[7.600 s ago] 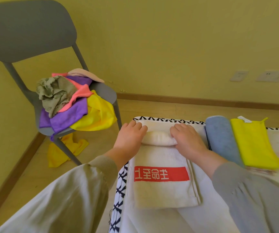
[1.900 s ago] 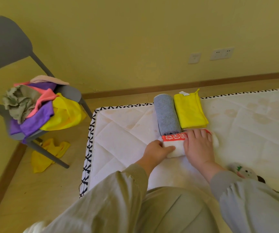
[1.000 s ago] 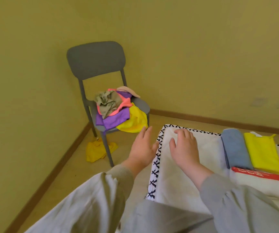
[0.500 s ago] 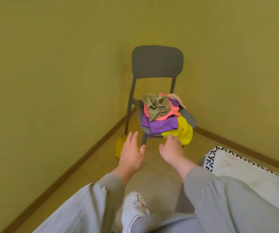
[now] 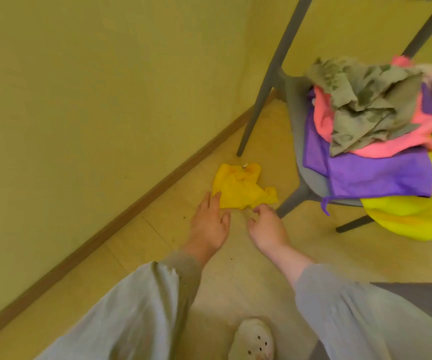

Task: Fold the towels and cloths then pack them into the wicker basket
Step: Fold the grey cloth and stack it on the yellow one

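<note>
2 hands hang low over the floor (image 5: 142,245). The left hand (image 5: 209,226), fingers straight and spread, reaches the crumpled yellow cloth (image 5: 240,187) at its near edge. The right hand (image 5: 268,229), empty and relaxed, is just beside it. Unfolded cloths (image 5: 365,120) heap on the grey chair (image 5: 294,105) further right.

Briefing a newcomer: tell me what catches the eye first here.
A crumpled yellow cloth lies on the floor near the wall, with the empty left hand and right hand at its near edge. Right of it, a multicoloured heap of cloths covers the grey plastic chair.
</note>
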`<state>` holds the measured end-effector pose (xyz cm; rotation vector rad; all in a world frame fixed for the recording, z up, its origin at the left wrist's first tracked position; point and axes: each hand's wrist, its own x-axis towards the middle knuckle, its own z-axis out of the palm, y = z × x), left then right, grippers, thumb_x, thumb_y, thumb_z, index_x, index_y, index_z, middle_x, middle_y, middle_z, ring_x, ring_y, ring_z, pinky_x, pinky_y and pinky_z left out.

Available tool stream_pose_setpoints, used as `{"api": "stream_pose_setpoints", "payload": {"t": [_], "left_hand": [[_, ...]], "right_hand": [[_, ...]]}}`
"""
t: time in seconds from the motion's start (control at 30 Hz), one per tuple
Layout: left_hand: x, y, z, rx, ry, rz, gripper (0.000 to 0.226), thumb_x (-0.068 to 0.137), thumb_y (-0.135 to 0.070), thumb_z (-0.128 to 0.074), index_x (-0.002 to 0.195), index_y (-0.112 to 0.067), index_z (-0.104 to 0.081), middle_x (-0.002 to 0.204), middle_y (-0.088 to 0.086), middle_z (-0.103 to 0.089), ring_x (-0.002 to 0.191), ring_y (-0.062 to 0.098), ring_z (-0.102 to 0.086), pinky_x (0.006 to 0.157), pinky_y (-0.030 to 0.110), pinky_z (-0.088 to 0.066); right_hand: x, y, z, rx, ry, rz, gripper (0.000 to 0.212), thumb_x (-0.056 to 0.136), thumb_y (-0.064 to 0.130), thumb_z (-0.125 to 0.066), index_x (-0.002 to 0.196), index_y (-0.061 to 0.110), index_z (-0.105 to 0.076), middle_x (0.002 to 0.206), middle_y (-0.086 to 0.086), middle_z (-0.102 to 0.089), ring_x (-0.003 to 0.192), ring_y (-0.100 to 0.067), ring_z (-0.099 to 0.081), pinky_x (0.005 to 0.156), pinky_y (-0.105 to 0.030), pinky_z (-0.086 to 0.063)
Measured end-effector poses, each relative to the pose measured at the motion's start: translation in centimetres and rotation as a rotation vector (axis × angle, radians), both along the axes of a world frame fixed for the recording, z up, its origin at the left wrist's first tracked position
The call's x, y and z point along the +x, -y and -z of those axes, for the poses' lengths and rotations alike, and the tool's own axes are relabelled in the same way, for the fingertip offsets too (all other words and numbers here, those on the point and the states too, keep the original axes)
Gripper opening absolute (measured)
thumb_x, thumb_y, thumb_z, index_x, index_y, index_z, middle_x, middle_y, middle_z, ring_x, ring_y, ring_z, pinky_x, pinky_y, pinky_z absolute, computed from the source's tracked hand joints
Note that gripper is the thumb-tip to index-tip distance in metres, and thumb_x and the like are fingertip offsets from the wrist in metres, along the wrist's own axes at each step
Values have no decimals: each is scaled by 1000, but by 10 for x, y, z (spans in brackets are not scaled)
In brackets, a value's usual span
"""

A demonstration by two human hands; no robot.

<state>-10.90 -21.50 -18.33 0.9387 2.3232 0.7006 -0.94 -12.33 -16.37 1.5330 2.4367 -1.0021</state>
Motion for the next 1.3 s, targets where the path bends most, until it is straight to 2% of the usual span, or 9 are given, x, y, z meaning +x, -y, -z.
{"api": "stream_pose_setpoints", "payload": {"t": [0.3, 0.47, 0.6, 0.7, 0.8, 0.97, 1.17, 1.23, 1.3], "left_hand": [[-55, -70, 160, -237, 9, 126, 60, 95, -29, -48, 149, -16, -24, 158, 9, -15, 144, 24, -18, 115, 32, -21], [-71, -89, 205, -268, 369, -87, 46, 96, -25, -51, 141, -28, -42, 159, 11, -7, 146, 26, -12, 114, 29, -22], [-92, -104, 222, -319, 495, -133, 49, 95, -24, -53, 142, -30, -41, 160, 9, 3, 145, 30, -10, 115, 35, -21], [-92, -118, 217, -328, 628, -137, 70, 84, -32, -58, 147, -16, -33, 159, 10, -9, 144, 30, -17, 114, 35, -25], [-87, -122, 205, -265, 565, -120, 83, 62, -36, -42, 139, -5, -44, 149, 15, -36, 134, 30, -36, 101, 26, -31], [-85, -109, 179, -97, 325, -142, 29, 89, -10, -58, 116, -10, -68, 126, 8, -62, 117, 21, -55, 95, 21, -37], [-65, -101, 91, 157, 356, -274, 20, 84, 3, -60, 86, -7, -77, 85, 2, -71, 71, 2, -57, 63, 3, -37], [-51, -97, 55, 223, 371, -261, 25, 82, 9, -55, 83, -6, -75, 72, -5, -64, 62, -5, -51, 59, 4, -36], [-39, -95, 20, 263, 381, -229, 30, 81, 12, -50, 83, -5, -74, 70, -8, -60, 60, -7, -51, 57, 4, -36]], "right_hand": [[-58, -67, 146, -103, 19, 143, 42, 91, 14, -54, 131, 7, -44, 133, -14, -45, 119, -31, -49, 89, -33, -41], [-53, -70, 187, -170, -33, 270, 40, 90, 5, -53, 130, 6, -46, 132, -14, -46, 112, -29, -52, 82, -28, -38], [-61, -68, 203, -195, -25, 259, 41, 91, 5, -53, 131, 6, -45, 131, -14, -45, 114, -27, -50, 86, -27, -38], [-68, -70, 209, -203, -26, 270, 42, 89, 5, -53, 130, 5, -45, 131, -15, -45, 117, -27, -48, 91, -27, -36], [-73, -70, 208, -202, -48, 275, 43, 88, 4, -55, 130, 4, -45, 130, -15, -46, 119, -27, -47, 93, -27, -36], [-67, -65, 188, -205, -45, 287, 50, 85, 4, -58, 133, 7, -42, 130, -13, -45, 119, -29, -47, 90, -29, -38], [-64, -51, 130, -264, -161, 244, 88, 77, 16, -76, 148, 18, -24, 137, -7, -41, 128, -23, -43, 101, -31, -39], [-59, -44, 112, -211, -244, 253, 78, 71, 17, -78, 139, 21, -40, 125, -7, -54, 115, -23, -54, 94, -38, -47], [-52, -39, 91, -135, -295, 232, 43, 73, 18, -72, 113, 20, -60, 108, -10, -64, 102, -25, -60, 82, -35, -48]]}}
